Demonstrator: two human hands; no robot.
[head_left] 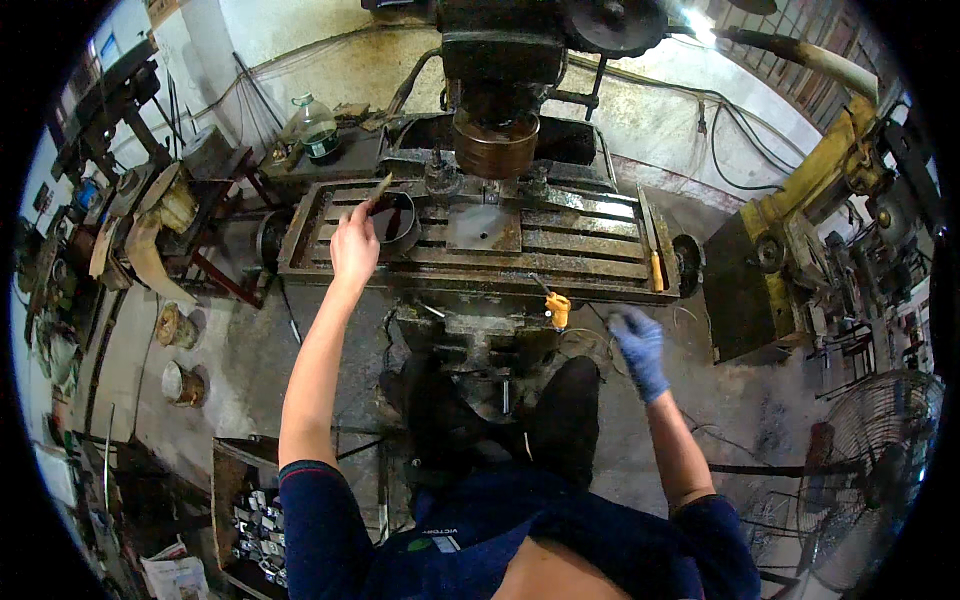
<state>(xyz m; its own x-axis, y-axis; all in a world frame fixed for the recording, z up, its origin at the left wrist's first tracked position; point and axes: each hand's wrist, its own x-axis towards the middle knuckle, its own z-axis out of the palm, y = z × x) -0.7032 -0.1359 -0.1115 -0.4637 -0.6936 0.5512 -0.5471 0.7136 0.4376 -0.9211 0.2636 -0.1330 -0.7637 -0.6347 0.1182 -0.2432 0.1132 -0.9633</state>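
Observation:
My bare left hand (355,245) is closed around a thin pale wooden handle (383,186), whose top end sticks up past my fingers. The handle's lower end is hidden, so its kind cannot be told. Right beside that hand, a round metal can (408,238) with dark liquid inside stands on the slotted machine table (585,254). My right hand (637,348), in a blue-grey glove, is curled off the table's front right. Whatever it may grip is hidden. A yellow air blow gun (558,309) hangs at the table's front edge, left of the gloved hand.
Above the table hangs the machine's round cutter head (496,145), over a flat metal plate (484,228). A yellow-handled tool (656,270) lies along the right edge. A green-tinted jug (317,128) stands back left, a fan (865,470) at right, and a parts box (225,500) at lower left.

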